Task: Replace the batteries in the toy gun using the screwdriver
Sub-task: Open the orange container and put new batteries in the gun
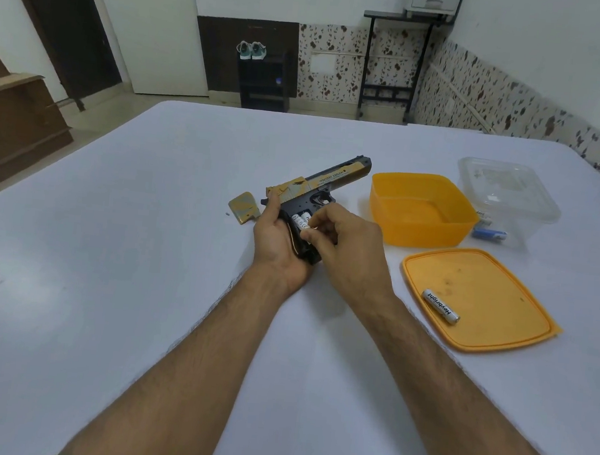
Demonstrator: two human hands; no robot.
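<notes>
Centrally, white table [106, 245] fills the frame; right of centre sit orange tub [418, 235], its lid [495, 319] with a spare battery [440, 306], and a clear box [514, 196] behind. Toy gun [317, 188] lies mid-frame, grip cover [243, 211] off beside it. Left hand [275, 239] wraps the grip; right hand [344, 246] fingers pinch a battery [305, 232] at the open compartment. Risk: polarity reversed or cell slipping from the pinch. Screwdriver not visible; tiny screw left of the cover hard to confirm.

The right hand [340, 246] is covering part of the toy gun's [317, 188] grip, and clear box [510, 196] contents are blurring together.
</notes>
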